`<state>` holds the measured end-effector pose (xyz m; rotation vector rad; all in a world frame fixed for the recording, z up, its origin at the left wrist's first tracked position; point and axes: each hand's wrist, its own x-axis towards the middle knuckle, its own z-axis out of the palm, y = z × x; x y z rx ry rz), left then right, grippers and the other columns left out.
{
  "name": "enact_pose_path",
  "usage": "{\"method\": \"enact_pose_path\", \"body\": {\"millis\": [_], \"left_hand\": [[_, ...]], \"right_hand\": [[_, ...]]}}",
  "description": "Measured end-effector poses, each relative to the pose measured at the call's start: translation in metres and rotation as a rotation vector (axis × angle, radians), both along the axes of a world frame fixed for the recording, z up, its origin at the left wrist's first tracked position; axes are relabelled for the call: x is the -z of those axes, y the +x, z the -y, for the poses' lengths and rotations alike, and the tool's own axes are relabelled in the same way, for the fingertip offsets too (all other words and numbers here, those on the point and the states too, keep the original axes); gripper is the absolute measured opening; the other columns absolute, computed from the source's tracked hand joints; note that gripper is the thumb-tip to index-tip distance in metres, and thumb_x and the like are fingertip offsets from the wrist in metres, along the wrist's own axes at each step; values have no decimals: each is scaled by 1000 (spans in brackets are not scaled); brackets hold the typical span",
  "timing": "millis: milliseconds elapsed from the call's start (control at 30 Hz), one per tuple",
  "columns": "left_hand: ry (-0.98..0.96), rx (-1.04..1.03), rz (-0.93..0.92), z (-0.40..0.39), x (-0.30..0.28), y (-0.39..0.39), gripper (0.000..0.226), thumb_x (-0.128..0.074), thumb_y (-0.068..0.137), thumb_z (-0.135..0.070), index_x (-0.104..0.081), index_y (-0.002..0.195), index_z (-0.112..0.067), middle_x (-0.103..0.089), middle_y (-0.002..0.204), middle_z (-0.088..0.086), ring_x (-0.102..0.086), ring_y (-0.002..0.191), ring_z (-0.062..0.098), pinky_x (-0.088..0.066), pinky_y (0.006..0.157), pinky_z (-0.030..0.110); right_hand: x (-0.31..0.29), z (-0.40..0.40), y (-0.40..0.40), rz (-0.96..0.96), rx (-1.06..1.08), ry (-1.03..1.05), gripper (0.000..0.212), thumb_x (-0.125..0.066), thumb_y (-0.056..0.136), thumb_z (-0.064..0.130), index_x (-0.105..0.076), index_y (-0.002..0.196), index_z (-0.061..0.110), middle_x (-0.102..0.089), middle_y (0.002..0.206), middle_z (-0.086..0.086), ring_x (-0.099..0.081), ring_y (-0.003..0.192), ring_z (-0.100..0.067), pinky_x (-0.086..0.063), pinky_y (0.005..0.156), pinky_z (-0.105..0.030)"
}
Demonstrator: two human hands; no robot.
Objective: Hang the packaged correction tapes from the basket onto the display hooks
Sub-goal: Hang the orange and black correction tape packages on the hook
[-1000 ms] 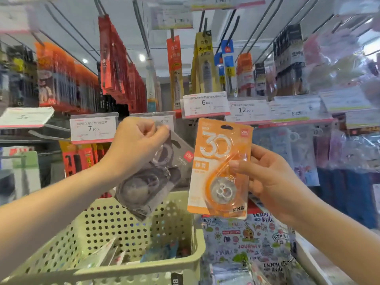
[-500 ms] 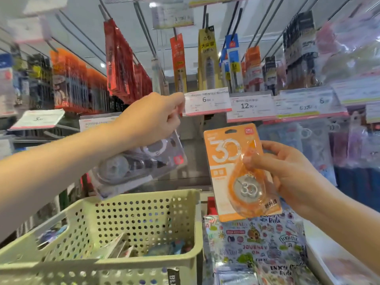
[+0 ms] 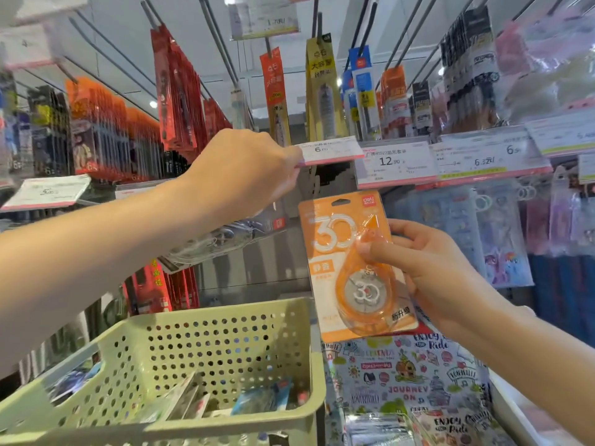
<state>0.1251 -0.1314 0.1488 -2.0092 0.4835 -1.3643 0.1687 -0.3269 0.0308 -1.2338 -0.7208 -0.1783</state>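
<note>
Fingers of my left hand (image 3: 244, 175) are curled shut up at the 6.00 price tag (image 3: 331, 151), knuckles toward me, so the fingertips themselves are hidden behind the back of the hand. Under my wrist hangs a grey-and-clear correction tape pack (image 3: 222, 239); it looks gripped from above, though the exact pinch point is out of sight and the pack is blurred and half covered by my forearm. I can't make out the hook behind the tag.

Over on the right, my right hand (image 3: 431, 272) clamps the orange correction tape pack (image 3: 351, 262), thumb pressed on the front over the clear blister, the other fingers wrapped behind the card's right edge. It stands upright, just below the 12.90 price tag (image 3: 394, 162), its hang slot at the top free of any hook.

Near me, the green perforated basket (image 3: 199, 342) sits low left, its near rim cut off by the frame. More packs (image 3: 257, 400) lie in the bottom, too jumbled and blurry to count. A cartoon-printed bag (image 3: 402, 381) hangs right of the basket, partly cut off below.
</note>
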Motion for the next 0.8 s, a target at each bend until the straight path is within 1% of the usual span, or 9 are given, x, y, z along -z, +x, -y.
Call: {"method": "enact_pose_path", "body": {"millis": [67, 167, 233, 367, 500, 633, 667, 733, 800], "left_hand": [[14, 38, 19, -2, -1, 0, 38, -37, 93, -23, -67, 81, -3, -49, 42, 8, -46, 34, 27, -32, 39, 23], [30, 56, 31, -3, -4, 0, 40, -36, 94, -23, -65, 78, -1, -51, 45, 11, -50, 38, 30, -39, 40, 28], [41, 54, 31, -3, -6, -1, 41, -35, 94, -23, -65, 79, -1, -52, 47, 12, -51, 40, 31, -41, 41, 29], [56, 56, 22, -3, -6, -2, 39, -35, 94, -22, -66, 84, -1, -51, 49, 12, -53, 42, 32, -44, 42, 31], [79, 31, 17, -2, -7, -6, 39, -35, 96, -23, -67, 87, -1, -50, 50, 10, -55, 45, 32, -49, 45, 35], [97, -13, 5, 0, -9, -8, 35, -40, 98, -21, -67, 89, -2, -46, 53, 8, -57, 50, 34, -51, 48, 38], [103, -15, 4, 0, -10, -9, 34, -40, 98, -21, -67, 88, -2, -45, 52, 8, -56, 49, 33, -50, 47, 37], [121, -28, 1, 0, -12, -11, 34, -41, 98, -21, -67, 87, -2, -44, 51, 7, -55, 48, 32, -49, 46, 35], [140, -53, 0, 0, -14, -12, 35, -40, 98, -23, -68, 89, -2, -48, 51, 8, -56, 49, 31, -50, 46, 35]], "right_hand": [[0, -5, 2, 2, 0, -5, 31, -70, 74, 5, -64, 104, 11, -77, 81, -5, -74, 75, -19, -57, 67, -32], [-1, -12, 4, 7, -15, 17, 28, -70, 75, 7, -65, 103, 11, -76, 80, -3, -73, 74, -18, -57, 67, -31], [-4, -17, 6, 14, -27, 51, 25, -69, 77, 8, -66, 102, 12, -76, 77, 0, -72, 71, -13, -57, 63, -27], [-12, -24, 11, 31, -21, 75, 26, -68, 79, 11, -64, 105, 10, -73, 72, 5, -69, 68, -7, -55, 62, -25], [-18, -28, 16, 35, -30, 109, 25, -66, 80, 8, -64, 105, 9, -72, 69, 7, -68, 64, -3, -55, 60, -20], [-22, -30, 22, 32, -14, 86, 28, -67, 79, 9, -63, 107, 9, -72, 67, 8, -68, 65, -3, -55, 73, -28], [-22, -30, 23, 28, -13, 80, 29, -67, 79, 9, -63, 108, 8, -73, 67, 8, -68, 65, -3, -56, 73, -28], [-21, -30, 24, 20, -24, 69, 27, -66, 80, 8, -63, 108, 8, -72, 66, 7, -68, 63, -3, -56, 64, -23], [-20, -29, 25, 11, -30, 55, 26, -65, 81, 8, -63, 107, 8, -72, 66, 7, -68, 62, -3, -56, 58, -19]]}}
